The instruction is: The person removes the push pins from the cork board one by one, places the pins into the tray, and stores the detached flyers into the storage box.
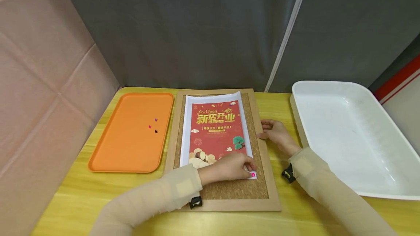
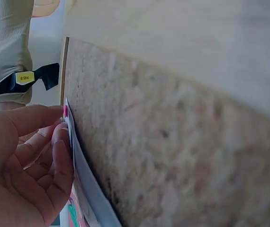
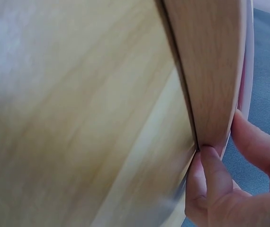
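Observation:
A red and gold poster (image 1: 214, 137) with a white margin lies on a wood-framed cork board (image 1: 236, 191). My left hand (image 1: 228, 166) reaches across the poster's lower part, its thumb and curled fingers at a pink pushpin (image 1: 253, 174) in the lower right corner. Seen from the left wrist, the thumb tip touches the pin's head (image 2: 65, 111), and the paper (image 2: 90, 182) lifts slightly off the cork. My right hand (image 1: 275, 134) grips the board's right side. In the right wrist view the thumb rests on the frame (image 3: 208, 71) and fingertips touch its outer edge.
To the left, an orange tray (image 1: 131, 148) holds a purple pin (image 1: 156, 120), a pink pin (image 1: 150, 126) and a dark pin (image 1: 156, 131). A large white bin (image 1: 347, 137) stands to the right. A grey partition (image 1: 183, 32) rises behind the wooden table (image 1: 75, 196).

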`<state>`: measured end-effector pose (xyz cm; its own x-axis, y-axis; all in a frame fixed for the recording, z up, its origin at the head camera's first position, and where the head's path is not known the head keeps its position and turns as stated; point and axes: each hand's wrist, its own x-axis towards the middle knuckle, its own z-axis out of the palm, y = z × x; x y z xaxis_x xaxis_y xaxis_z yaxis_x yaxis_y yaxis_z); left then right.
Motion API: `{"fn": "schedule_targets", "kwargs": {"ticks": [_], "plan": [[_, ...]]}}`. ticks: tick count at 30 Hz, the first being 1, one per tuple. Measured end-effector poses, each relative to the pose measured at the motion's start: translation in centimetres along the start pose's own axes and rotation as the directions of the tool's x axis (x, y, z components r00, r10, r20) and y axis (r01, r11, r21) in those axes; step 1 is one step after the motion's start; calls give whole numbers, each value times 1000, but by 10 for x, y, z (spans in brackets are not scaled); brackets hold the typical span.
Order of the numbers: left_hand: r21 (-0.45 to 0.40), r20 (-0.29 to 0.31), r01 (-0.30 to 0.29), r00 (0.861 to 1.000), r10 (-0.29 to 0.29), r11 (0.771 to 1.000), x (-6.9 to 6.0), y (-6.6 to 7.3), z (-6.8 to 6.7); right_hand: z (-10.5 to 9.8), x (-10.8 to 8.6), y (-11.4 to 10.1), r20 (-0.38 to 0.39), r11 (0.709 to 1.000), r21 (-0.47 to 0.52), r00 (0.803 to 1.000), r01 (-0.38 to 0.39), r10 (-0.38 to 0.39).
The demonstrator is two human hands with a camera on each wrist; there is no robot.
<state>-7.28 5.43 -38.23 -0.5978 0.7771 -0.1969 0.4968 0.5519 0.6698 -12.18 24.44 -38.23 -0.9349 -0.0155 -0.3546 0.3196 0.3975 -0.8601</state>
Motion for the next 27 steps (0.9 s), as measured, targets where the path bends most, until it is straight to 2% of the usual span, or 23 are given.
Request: {"fn": "schedule_targets", "kwargs": {"ticks": [5,13,27], "plan": [[44,14,5,1000,-6,999,1,1,2,0,0,0,-1,1000,-2,1000,-4,4],[164,21,13,1000,-17,986,3,7,1,-1,-3,-2,0,1000,-2,1000,-3,3],[203,34,21,999,-29,979,3,9,3,-1,-2,-2,21,1000,14,1000,4,-4]]}}
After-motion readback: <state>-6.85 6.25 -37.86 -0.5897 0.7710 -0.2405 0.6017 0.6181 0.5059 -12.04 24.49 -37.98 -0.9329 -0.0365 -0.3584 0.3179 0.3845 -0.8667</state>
